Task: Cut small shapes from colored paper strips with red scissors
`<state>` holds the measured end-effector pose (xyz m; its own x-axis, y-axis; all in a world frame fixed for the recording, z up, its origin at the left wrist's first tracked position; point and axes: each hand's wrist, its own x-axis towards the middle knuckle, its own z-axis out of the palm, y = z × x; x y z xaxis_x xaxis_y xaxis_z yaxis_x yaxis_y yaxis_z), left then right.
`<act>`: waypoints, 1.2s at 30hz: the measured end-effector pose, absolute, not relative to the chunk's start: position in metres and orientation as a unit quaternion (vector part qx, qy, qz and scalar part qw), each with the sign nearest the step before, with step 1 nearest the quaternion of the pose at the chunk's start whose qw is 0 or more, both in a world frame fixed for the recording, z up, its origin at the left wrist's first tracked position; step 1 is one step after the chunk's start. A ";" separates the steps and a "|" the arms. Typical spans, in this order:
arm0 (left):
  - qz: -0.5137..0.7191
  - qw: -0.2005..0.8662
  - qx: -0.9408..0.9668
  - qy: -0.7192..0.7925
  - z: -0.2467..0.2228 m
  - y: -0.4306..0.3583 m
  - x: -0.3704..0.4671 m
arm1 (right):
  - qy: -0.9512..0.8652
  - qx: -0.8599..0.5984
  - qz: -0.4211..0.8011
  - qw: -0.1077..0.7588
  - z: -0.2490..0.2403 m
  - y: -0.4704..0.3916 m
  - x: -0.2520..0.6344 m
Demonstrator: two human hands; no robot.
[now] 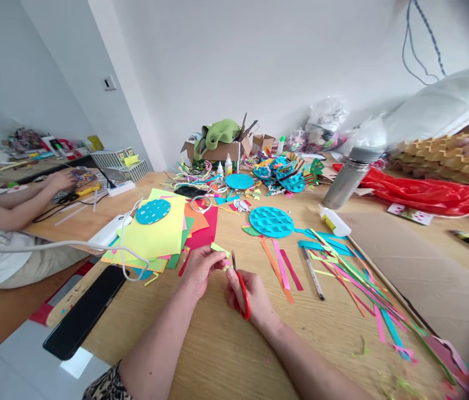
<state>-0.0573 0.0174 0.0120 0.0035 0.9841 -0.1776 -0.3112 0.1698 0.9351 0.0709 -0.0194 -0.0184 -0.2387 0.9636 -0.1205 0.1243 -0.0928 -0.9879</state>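
My left hand (201, 269) pinches a small pale yellow-green paper strip (220, 250) over the middle of the wooden table. Close beside it on the right, my right hand (253, 297) is closed around red-handled scissors (244, 297), whose dark blades point away from me. The fingertips of both hands nearly meet at the paper. Beyond my left hand lie yellow sheets (151, 236), topped by a blue oval with small light patches (153, 211). A larger blue oval with raised shapes (271, 222) rests ahead of my right hand. Orange, pink and red strips (281, 264) lie nearby.
A black phone (86, 311) lies at the left edge near a white cable. To the right are a pen (314, 275), a glue bottle (334, 221), a metal flask (346, 180), many paper strips and cardboard (417, 272). Another person's arms reach over the far-left table.
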 end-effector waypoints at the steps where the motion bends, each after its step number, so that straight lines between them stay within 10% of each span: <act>1: 0.531 0.609 0.363 0.464 0.012 0.017 -0.057 | -0.559 -0.484 0.558 0.376 -0.018 -0.019 0.071; 36: 0.499 0.610 0.390 0.476 0.009 0.017 -0.056 | -0.579 -0.473 0.557 0.361 -0.024 -0.014 0.075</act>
